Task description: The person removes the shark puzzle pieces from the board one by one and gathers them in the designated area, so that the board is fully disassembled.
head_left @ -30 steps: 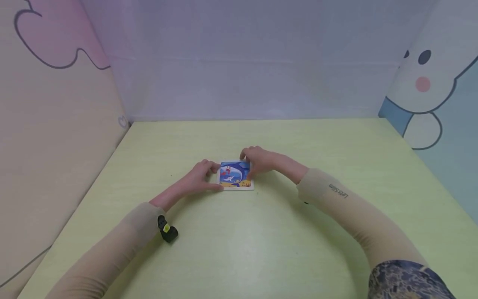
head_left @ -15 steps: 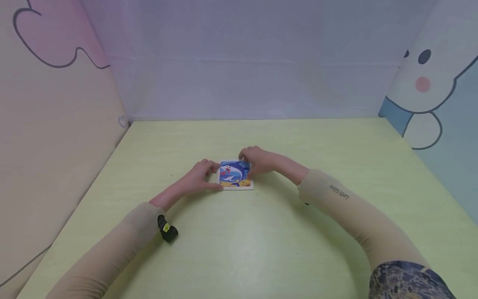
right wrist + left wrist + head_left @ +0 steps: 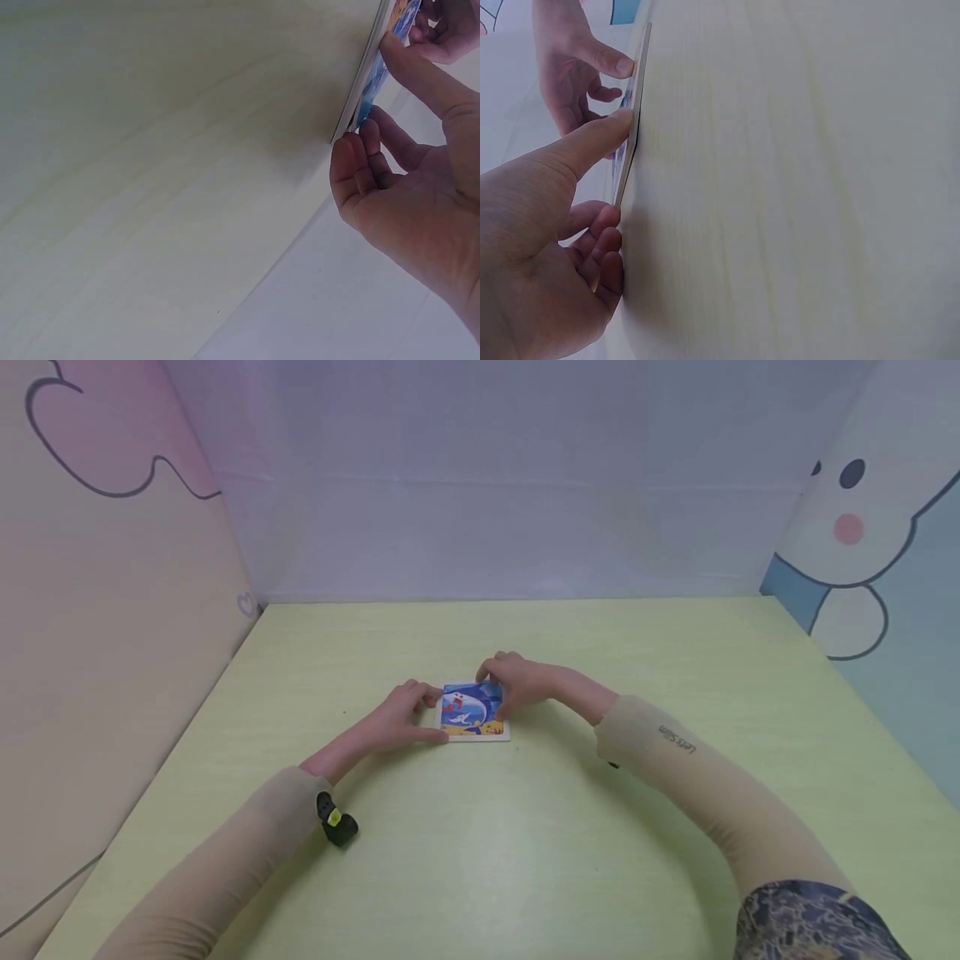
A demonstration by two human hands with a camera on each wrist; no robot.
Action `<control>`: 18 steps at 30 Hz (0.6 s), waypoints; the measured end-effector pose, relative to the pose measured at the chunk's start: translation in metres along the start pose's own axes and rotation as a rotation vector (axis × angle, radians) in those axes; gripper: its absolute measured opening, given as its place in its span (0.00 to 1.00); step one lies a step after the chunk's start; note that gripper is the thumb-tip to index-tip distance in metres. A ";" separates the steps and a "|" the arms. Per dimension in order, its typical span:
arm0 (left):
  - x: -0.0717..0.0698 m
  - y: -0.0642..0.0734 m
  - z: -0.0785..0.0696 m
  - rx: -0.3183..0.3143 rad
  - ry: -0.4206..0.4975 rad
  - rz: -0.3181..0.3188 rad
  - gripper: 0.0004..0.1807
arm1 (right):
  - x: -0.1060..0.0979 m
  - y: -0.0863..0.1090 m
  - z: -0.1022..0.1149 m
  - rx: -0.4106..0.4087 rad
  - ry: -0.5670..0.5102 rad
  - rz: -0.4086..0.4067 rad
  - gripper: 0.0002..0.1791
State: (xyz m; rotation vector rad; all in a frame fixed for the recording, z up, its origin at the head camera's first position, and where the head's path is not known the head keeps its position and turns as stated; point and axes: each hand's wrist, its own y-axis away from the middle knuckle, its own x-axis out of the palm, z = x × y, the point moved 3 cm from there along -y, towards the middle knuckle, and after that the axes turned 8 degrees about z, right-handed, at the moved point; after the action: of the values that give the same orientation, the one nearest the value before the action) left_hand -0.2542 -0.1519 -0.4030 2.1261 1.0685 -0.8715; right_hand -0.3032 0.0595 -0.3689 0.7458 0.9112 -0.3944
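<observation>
A small square picture puzzle (image 3: 467, 712), with a white border and a blue sea scene of a big shark-like animal, lies on the pale green table (image 3: 480, 843). My left hand (image 3: 397, 718) grips its left side, the thumb at the near corner and the fingers curled by the left edge. At the opposite side my right hand (image 3: 521, 683) holds it, fingertips bent over the far edge and thumb at the right side. The right hand covers the upper right part of the picture. Edge-on, the thin puzzle (image 3: 367, 82) shows between thumb and fingers in the right wrist view.
A white-lilac wall (image 3: 510, 535) rises behind the table. Side panels with cartoon drawings, a pink-and-cream one (image 3: 127, 577) on the left and a white-and-blue one (image 3: 892, 635) on the right, flank it. A black wrist device (image 3: 336, 820) sits on the left sleeve.
My right hand's fingertips have slid slightly left along the puzzle's far edge. The left hand and the puzzle's border stay in place.
</observation>
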 end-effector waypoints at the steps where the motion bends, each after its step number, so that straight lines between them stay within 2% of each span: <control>1: 0.000 0.000 0.000 -0.002 0.000 0.000 0.41 | 0.000 0.000 0.000 -0.001 -0.005 0.003 0.36; 11: 0.000 0.000 0.000 -0.009 0.000 0.008 0.42 | -0.001 -0.002 0.000 -0.002 0.007 0.009 0.34; 18: 0.001 0.000 0.000 -0.004 -0.008 0.012 0.42 | -0.004 -0.002 0.000 -0.070 0.093 -0.030 0.25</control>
State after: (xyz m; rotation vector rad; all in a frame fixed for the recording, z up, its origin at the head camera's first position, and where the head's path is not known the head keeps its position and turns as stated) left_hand -0.2536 -0.1513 -0.4035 2.1211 1.0519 -0.8713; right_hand -0.3068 0.0583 -0.3669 0.6917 1.0199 -0.3551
